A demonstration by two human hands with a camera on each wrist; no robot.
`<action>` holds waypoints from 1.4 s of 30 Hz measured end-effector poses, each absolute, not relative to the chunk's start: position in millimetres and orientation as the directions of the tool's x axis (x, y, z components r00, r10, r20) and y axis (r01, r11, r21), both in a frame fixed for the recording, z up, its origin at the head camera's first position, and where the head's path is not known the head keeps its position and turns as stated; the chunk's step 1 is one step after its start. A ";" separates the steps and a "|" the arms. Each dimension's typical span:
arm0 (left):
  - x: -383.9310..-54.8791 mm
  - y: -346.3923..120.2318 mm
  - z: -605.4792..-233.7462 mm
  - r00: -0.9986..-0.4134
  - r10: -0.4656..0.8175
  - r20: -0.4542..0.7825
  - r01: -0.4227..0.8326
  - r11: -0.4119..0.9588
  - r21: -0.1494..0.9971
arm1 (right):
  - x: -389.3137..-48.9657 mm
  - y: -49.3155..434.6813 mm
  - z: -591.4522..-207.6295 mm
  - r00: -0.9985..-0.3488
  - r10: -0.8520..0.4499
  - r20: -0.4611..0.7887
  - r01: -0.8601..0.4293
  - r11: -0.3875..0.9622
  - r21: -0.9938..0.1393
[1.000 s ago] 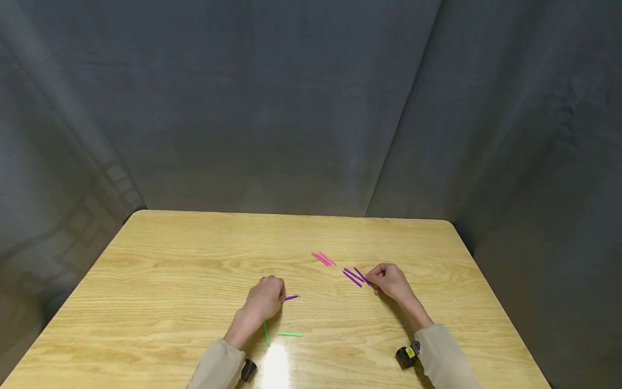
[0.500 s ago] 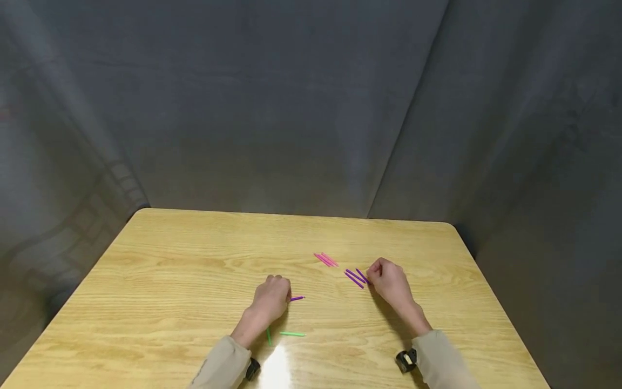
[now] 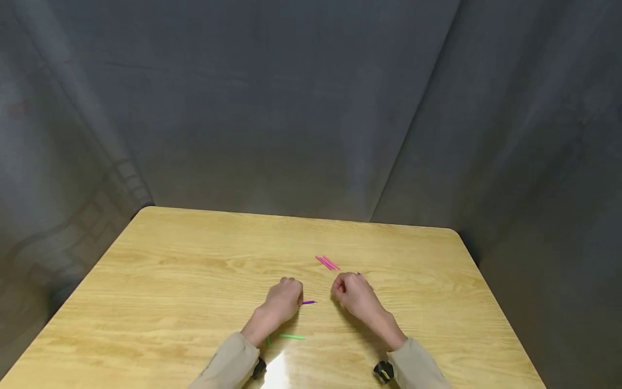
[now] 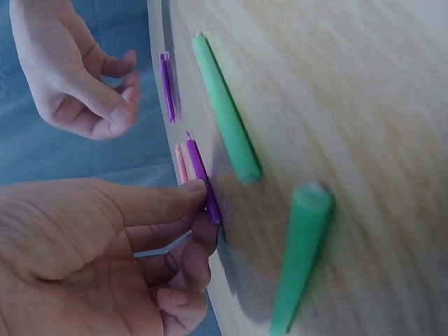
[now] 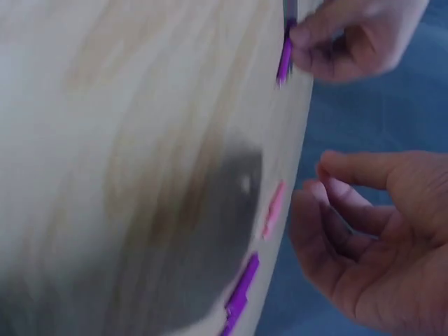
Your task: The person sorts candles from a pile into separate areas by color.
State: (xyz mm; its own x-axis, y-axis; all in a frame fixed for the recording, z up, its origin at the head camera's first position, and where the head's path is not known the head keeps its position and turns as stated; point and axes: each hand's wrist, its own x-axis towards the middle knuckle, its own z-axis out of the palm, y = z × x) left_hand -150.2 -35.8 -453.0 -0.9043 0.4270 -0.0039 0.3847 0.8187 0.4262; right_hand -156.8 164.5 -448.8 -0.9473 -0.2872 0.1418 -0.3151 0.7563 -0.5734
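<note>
My left hand (image 3: 284,299) pinches a thin purple candle (image 4: 200,168) between thumb and fingertips, low over the wooden table. A wick shows at the candle's far end. Two green candles, one (image 4: 225,108) farther off and another (image 4: 302,245) nearer, lie beside that hand in the left wrist view. To the right, my right hand (image 3: 357,295) hovers with loosely bent fingers and holds nothing; a small gap shows between thumb and forefinger in the right wrist view. Several purple candles (image 5: 241,290) lie behind it, mostly hidden by it in the head view.
A few pink candles (image 3: 328,263) lie side by side beyond the hands. The wooden table (image 3: 218,237) reaches to grey curtains (image 3: 272,108) at the back and sides. A bright glare spot (image 3: 276,373) sits on the table's near part.
My right hand has left the purple candles and moved left, toward my left hand. The left hand, still pinching its purple candle, has shifted slightly right.
</note>
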 end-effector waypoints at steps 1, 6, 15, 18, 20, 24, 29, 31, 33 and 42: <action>-151.0 -34.2 -452.7 -0.901 0.433 -0.005 0.389 0.816 0.428 | -156.5 161.9 -449.7 -0.940 -0.312 0.136 -0.332 0.749 -0.574; -153.3 -26.9 -452.9 -0.893 0.450 -0.005 0.408 0.815 0.411 | -155.4 153.0 -457.3 -0.906 -0.415 0.086 -0.378 0.699 -0.607; -151.9 -17.0 -454.3 -0.886 0.459 0.071 0.446 0.798 0.406 | -153.4 147.5 -463.2 -0.893 -0.441 0.084 -0.394 0.681 -0.617; -151.6 -16.9 -453.7 -0.887 0.459 0.051 0.439 0.802 0.406 | -152.7 144.4 -464.9 -0.890 -0.447 0.091 -0.405 0.682 -0.609; -152.0 -16.9 -454.0 -0.888 0.458 0.032 0.428 0.799 0.422 | -152.3 142.7 -466.5 -0.890 -0.444 0.105 -0.415 0.691 -0.591; -152.5 -17.2 -454.3 -0.893 0.450 0.014 0.404 0.789 0.463 | -150.9 140.3 -467.6 -0.892 -0.430 0.138 -0.429 0.712 -0.556; -152.5 -18.0 -452.6 -0.894 0.447 0.007 0.395 0.784 0.479 | -149.0 140.0 -467.1 -0.894 -0.428 0.129 -0.421 0.707 -0.568; -152.4 -18.2 -452.1 -0.894 0.449 -0.004 0.393 0.786 0.478 | -148.7 140.3 -466.7 -0.895 -0.429 0.124 -0.417 0.702 -0.578; -151.9 -18.7 -451.5 -0.893 0.451 -0.006 0.395 0.789 0.471 | -148.6 140.8 -466.2 -0.894 -0.431 0.120 -0.414 0.697 -0.585; -149.8 -23.5 -450.4 -0.884 0.467 0.016 0.423 0.786 0.452 | -149.0 147.5 -465.0 -0.899 -0.431 0.081 -0.390 0.703 -0.594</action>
State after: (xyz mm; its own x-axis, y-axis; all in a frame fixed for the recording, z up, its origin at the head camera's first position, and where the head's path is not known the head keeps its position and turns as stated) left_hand -149.8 -23.5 -450.4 -0.8843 0.4667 0.0162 0.4229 0.7855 0.4518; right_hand -149.0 147.5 -465.0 -0.8989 -0.4306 0.0808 -0.3903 0.7033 -0.5942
